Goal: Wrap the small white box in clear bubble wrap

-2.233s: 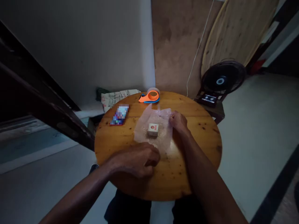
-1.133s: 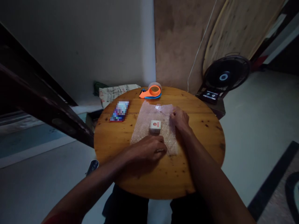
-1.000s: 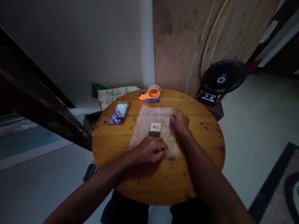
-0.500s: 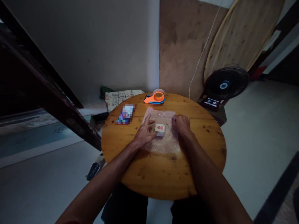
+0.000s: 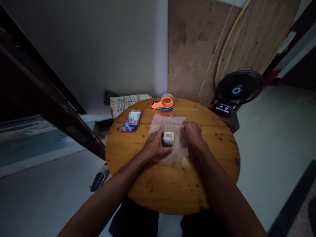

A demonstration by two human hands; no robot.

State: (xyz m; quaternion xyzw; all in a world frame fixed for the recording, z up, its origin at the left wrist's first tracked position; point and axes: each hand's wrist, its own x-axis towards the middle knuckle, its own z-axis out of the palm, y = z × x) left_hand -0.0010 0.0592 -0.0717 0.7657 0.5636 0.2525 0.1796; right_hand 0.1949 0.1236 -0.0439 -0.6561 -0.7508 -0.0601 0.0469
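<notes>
A small white box with a red print (image 5: 169, 136) sits on a sheet of bubble wrap (image 5: 170, 121), which lies flat on the round wooden table (image 5: 158, 191). My left hand (image 5: 154, 146) rests on the wrap at the box's left side, thumb and fingers spread apart. Its thumb stretches along the near side of the box; whether it touches the box I cannot tell. With curled fingers, my right hand (image 5: 194, 133) grips the right edge of the bubble wrap. The fingertips of that hand are partly hidden.
An orange and blue tape dispenser (image 5: 164, 103) stands at the table's far edge. To the left lies a blurred-out phone-like item (image 5: 132, 120). A black fan (image 5: 237, 90) and a lit screen (image 5: 222, 108) are beyond the table on the right. Behind the table is a wall.
My left hand has shifted slightly toward me, and its thumb now reaches along the near side of the box. My right hand keeps its place at the wrap's edge.
</notes>
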